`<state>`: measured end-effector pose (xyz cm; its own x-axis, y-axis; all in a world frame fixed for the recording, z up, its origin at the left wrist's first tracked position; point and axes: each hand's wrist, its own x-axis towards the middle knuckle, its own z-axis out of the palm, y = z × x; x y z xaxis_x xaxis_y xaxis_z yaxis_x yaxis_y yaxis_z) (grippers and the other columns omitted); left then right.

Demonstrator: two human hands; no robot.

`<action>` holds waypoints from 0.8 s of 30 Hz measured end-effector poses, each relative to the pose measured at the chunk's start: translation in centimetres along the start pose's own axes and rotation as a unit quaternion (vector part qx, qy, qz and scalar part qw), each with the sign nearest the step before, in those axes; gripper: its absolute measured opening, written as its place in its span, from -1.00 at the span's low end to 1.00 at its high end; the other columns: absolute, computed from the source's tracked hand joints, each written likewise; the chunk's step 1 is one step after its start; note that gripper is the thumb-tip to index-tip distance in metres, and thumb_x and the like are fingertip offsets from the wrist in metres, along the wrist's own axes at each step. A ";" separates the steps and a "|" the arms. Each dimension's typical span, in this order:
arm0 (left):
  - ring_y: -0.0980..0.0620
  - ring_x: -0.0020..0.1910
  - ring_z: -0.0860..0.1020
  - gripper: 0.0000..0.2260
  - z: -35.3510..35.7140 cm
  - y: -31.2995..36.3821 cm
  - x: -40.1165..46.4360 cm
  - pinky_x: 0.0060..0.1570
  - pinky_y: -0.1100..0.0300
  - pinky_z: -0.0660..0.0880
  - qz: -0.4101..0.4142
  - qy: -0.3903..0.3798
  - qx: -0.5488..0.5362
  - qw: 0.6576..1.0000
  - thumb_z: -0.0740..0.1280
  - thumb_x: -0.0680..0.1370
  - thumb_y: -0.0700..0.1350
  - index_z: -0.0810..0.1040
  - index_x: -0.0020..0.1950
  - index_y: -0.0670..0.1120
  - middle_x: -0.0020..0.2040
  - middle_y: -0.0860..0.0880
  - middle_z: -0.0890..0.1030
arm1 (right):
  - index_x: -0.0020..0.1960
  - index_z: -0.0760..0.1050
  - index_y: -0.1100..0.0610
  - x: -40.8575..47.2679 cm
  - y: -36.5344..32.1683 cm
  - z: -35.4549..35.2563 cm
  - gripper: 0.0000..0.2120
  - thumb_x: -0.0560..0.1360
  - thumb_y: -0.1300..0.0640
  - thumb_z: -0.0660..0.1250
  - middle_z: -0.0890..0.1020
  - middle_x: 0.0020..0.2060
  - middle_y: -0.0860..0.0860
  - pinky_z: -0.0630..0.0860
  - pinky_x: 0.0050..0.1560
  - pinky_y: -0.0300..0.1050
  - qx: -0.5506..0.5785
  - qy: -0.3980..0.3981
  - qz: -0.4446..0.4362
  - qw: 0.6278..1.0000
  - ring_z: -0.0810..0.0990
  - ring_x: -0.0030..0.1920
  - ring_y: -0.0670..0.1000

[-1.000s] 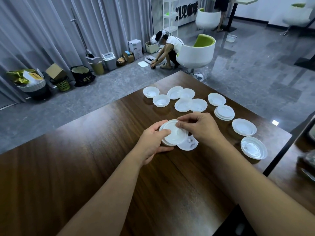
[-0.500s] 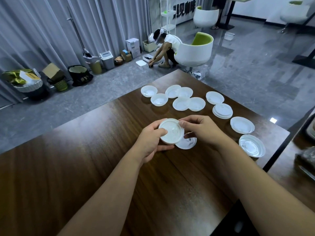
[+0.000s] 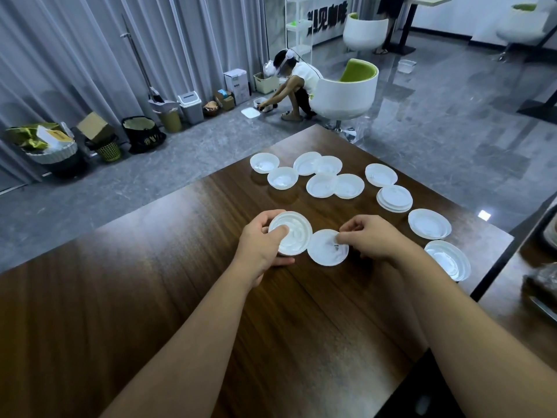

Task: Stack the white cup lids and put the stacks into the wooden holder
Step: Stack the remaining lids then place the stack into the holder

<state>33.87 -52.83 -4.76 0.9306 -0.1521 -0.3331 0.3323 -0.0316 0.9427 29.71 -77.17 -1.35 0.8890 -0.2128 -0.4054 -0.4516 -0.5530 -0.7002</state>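
Lids in a small white stack point(image 3: 294, 233) sit in the left hand point(image 3: 261, 248), thumb on top, fingers curled round the rim. Just beside it, the right hand point(image 3: 372, 236) pinches a single lid point(image 3: 324, 250) lying on the desk point(image 3: 150, 297). More lids point(image 3: 331, 181) lie scattered farther back.

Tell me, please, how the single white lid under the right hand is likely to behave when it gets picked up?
The single lid looks thin and translucent, so probably very light and somewhat flexible. It lies flat on the glossy table, so it may slide before lifting; the right hand pinches its rim, which seems sensible. Flat, it is unlikely to roll.
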 end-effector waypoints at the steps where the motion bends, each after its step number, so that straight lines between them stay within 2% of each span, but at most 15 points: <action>1: -0.17 0.17 0.68 -0.78 0.0 -0.1 0.0 -0.19 -0.02 0.74 -0.004 0.005 -0.001 1.000 0.43 0.65 -0.11 0.68 0.19 0.22 0.21 -0.04 0.67 | 0.08 0.67 0.02 0.0 0.1 0.1 -0.86 0.56 0.06 0.56 0.71 0.01 0.01 0.70 0.00 -0.01 -0.011 -0.015 0.005 1.000 0.71 0.01 0.06; 5: -0.15 0.20 0.66 -0.75 -0.1 -0.2 -0.1 -0.18 -0.03 0.75 -0.011 0.020 -0.015 1.000 0.43 0.63 -0.12 0.68 0.16 0.25 0.22 -0.06 0.66 | 0.02 0.69 0.07 -0.2 0.6 0.3 -0.93 0.57 0.18 0.55 0.75 -0.03 0.05 0.71 -0.08 -0.07 0.003 0.008 0.002 1.000 0.75 -0.07 0.05; 9: -0.19 0.23 0.64 -0.80 -0.5 -0.3 -0.4 -0.13 -0.11 0.75 -0.034 0.015 -0.070 0.997 0.43 0.61 -0.05 0.69 0.19 0.18 0.28 -0.07 0.61 | 0.03 0.71 0.14 -0.8 0.6 0.2 -0.92 0.54 0.20 0.56 0.77 -0.09 0.11 0.70 -0.14 -0.11 0.144 0.017 -0.014 0.989 0.75 -0.21 0.03; 11: -0.18 0.28 0.62 -0.79 -0.7 -0.3 -0.5 -0.07 -0.16 0.75 -0.038 0.016 -0.081 0.996 0.41 0.61 -0.01 0.68 0.23 0.16 0.32 -0.05 0.61 | 0.03 0.70 0.14 -1.0 0.3 0.2 -0.91 0.54 0.18 0.56 0.77 -0.11 0.09 0.65 -0.22 -0.19 0.170 0.025 -0.022 0.985 0.73 -0.26 -0.02; 13: -0.15 0.29 0.62 -0.77 -0.7 -0.4 -0.6 -0.01 -0.20 0.74 -0.040 0.015 -0.090 0.995 0.38 0.62 0.01 0.67 0.26 0.16 0.32 -0.05 0.63 | 0.02 0.70 0.15 -1.1 -0.2 0.3 -0.90 0.53 0.19 0.57 0.77 -0.13 0.08 0.64 -0.25 -0.21 0.189 0.034 -0.027 0.981 0.73 -0.27 -0.03; 16: -0.17 0.30 0.63 -0.77 -0.4 -0.2 -1.1 0.02 -0.20 0.74 -0.050 -0.001 -0.103 0.993 0.36 0.63 0.02 0.68 0.27 0.16 0.33 -0.06 0.65 | 0.05 0.69 0.20 -1.2 -1.0 1.0 -0.85 0.50 0.24 0.59 0.79 -0.15 0.11 0.68 -0.20 -0.17 0.231 0.017 -0.041 0.972 0.75 -0.27 0.03; 22: -0.17 0.29 0.65 -0.63 0.2 0.3 -2.0 0.02 -0.16 0.73 -0.070 -0.032 -0.110 0.991 0.41 0.53 0.10 0.67 0.33 0.12 0.31 -0.07 0.67 | 0.04 0.69 0.20 -1.3 -2.7 2.6 -0.83 0.49 0.26 0.62 0.80 -0.18 0.08 0.71 -0.19 -0.15 0.228 0.009 -0.051 0.972 0.79 -0.22 0.04; 24: -0.18 0.28 0.68 -0.64 0.3 0.2 -2.3 0.01 -0.12 0.72 -0.083 -0.051 -0.132 0.986 0.43 0.54 0.14 0.71 0.30 0.09 0.30 -0.11 0.70 | 0.04 0.69 0.20 -1.4 -3.1 2.9 -0.83 0.50 0.27 0.61 0.80 -0.18 0.08 0.72 -0.19 -0.14 0.228 0.011 -0.056 0.972 0.79 -0.23 0.05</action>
<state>31.77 -52.74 -3.85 0.8444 -0.2662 -0.4649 0.5192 0.1926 0.8327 29.68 -72.84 -0.33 0.9334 -0.1926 -0.3029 -0.3345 -0.1609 -0.9286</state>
